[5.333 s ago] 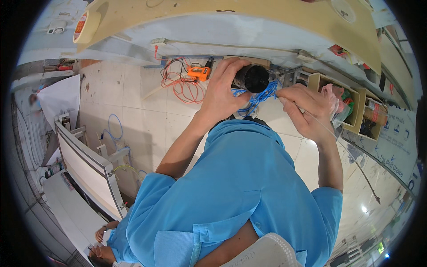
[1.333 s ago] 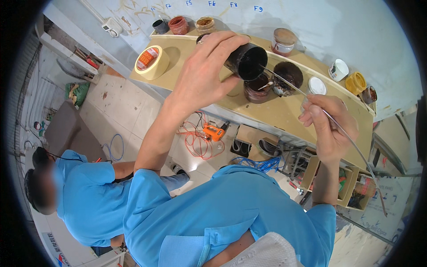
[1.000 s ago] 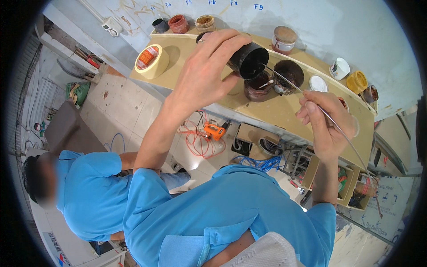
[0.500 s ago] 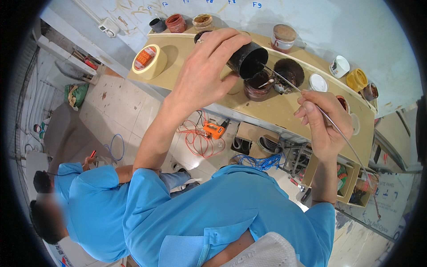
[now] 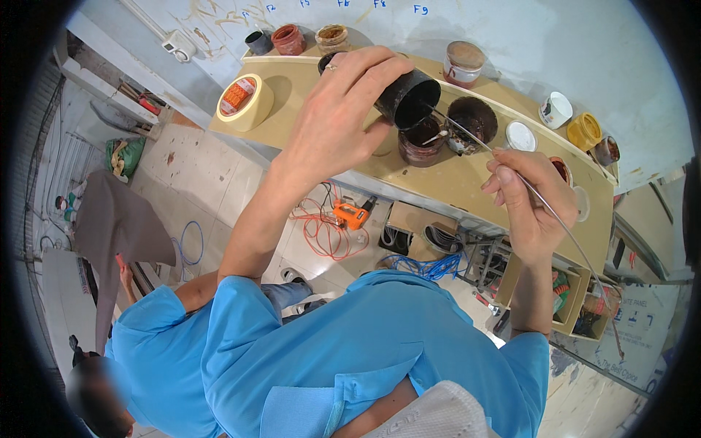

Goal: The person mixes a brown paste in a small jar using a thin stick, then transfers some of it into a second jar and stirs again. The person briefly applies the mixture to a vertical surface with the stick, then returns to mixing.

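Note:
My left hand [image 5: 332, 120] is wrapped round a black cylindrical container [image 5: 415, 86], tilted on its side with its mouth toward the right and down. Between the fingers of my right hand [image 5: 537, 201] is a long, thin, bent metal rod [image 5: 585, 255]. One end of it reaches into the container's mouth; the other hangs down past my right forearm. Right below the mouth stands a dark-stained jar [image 5: 418, 155] with a light-tipped stick in it. Beside that is a wider pot with a dark inside [image 5: 485, 113]. Whatever is inside the black container is too dark to make out.
On the tan table [image 5: 380, 169] lie a roll of yellow tape [image 5: 261, 102] and a white-topped tub [image 5: 521, 136]. Several paint jars line the back ledge, among them a yellow one [image 5: 584, 131]. An orange power tool [image 5: 352, 214] lies below. A co-worker in blue [image 5: 157, 350] is at left.
My hands, the black container and the rod have hardly moved. At left the co-worker has shifted downward in the picture, and the brown sheet beside them has changed shape.

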Tool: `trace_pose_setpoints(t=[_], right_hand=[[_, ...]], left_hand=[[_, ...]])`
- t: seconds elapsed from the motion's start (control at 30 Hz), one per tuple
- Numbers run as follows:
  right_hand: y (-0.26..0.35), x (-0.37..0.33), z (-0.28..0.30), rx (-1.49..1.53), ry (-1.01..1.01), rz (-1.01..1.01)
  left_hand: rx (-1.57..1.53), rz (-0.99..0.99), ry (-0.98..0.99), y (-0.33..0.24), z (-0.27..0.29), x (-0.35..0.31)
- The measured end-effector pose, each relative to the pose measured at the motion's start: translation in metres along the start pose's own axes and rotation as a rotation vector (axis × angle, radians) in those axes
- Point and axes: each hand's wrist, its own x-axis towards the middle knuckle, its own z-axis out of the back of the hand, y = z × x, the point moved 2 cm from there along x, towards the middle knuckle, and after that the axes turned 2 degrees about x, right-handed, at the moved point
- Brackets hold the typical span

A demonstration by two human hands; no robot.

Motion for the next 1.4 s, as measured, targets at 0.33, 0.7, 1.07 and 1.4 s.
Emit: trace_pose_setpoints(t=[0.33,0.7,1.07,1.4], right_hand=[[0.002,0.006,-0.002,-0.004,-0.015,0.005],[0.029,0.064,-0.027,0.160,-0.032,-0.366],[0.051,0.183,-0.079,-0.129,0.433,-0.474],[0.034,0.182,-0.089,-0.037,0.423,-0.423]], left_hand=[[-0.083,0.196,0.030,0.003,0.002,-0.003],[-0.545,0.622,0.020,0.025,0.009,-0.042],[-0.350,0.668,0.053,0.041,0.023,-0.065],[-0.275,0.678,0.023,0.049,0.025,-0.079]])
